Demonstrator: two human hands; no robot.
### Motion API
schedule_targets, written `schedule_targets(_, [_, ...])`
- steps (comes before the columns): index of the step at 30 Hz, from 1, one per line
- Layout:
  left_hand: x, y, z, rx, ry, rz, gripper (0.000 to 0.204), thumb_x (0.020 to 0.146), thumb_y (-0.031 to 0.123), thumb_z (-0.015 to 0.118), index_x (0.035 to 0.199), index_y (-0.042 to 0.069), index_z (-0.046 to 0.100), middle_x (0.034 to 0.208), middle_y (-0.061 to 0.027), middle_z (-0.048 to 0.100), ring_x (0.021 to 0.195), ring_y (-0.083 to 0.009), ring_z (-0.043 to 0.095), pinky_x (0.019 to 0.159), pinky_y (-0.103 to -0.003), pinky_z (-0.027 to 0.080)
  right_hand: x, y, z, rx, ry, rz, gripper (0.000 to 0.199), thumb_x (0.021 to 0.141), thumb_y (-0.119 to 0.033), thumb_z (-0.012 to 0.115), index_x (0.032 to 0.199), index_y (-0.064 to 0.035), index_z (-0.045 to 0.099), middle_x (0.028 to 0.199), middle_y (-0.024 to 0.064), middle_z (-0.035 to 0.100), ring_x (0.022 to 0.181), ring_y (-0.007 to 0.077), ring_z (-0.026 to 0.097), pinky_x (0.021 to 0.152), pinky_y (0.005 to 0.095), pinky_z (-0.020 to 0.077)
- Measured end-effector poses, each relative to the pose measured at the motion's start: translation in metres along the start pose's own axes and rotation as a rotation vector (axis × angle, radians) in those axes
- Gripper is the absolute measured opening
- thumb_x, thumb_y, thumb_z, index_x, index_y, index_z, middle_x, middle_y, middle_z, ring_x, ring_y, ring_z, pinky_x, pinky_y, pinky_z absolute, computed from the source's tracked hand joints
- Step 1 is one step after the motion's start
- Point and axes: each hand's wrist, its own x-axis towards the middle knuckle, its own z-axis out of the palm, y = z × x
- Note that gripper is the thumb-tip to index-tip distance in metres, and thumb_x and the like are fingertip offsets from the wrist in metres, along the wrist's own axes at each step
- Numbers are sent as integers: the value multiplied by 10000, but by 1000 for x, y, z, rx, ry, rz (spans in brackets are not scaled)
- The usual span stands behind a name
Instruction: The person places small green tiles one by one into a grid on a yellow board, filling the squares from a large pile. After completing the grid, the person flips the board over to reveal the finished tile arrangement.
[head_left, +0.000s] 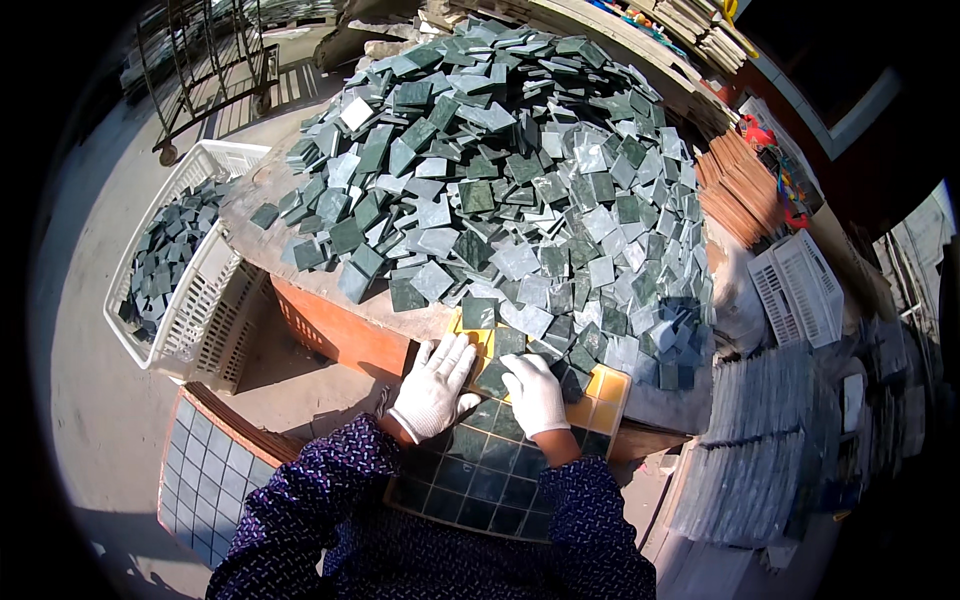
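Note:
A yellow grid tray (606,388) lies before me, its nearer rows filled with square dark green stone tiles (487,484). My left hand (436,388), in a white knit glove, rests flat on the tray's left side with its fingers stretched out. In a matching glove, my right hand (536,392) is over the tray's middle, fingers bent and drawn together at a green stone tile (491,380). Its fingertips hide part of that tile. Just beyond the hands, a big heap of loose green and grey stone tiles (480,195) reaches the tray's far edge.
Left of the worktable (262,215) stands a white plastic crate (215,262) holding small dark tiles. Below it lies a stack of tiled sheets (208,470). Several stacked grey sheets (750,440) and white baskets (797,287) are on the right. A metal wheeled rack (215,90) stands far left.

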Motion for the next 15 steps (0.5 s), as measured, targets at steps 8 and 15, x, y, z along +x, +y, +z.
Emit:
schedule_targets(8, [33, -26, -15, -114, 361, -63, 554, 772, 79, 642, 1309, 39, 510, 1323, -163, 537, 1262, -320, 479, 1060, -457, 336, -7, -11, -2, -196, -168, -45, 346, 890, -112, 526, 1235, -124, 546, 1261, 130, 546, 984, 328, 626, 812, 408, 529])
schedule_targets(15, [91, -35, 0, 118, 195, -79, 665, 722, 323, 741, 1281, 32, 528, 1393, -156, 464, 1315, -317, 406, 1093, -465, 300, 36, -9, -13, -619, -167, -93, 385, 882, -109, 493, 1267, -104, 487, 1348, 106, 473, 907, 265, 662, 717, 397, 563])
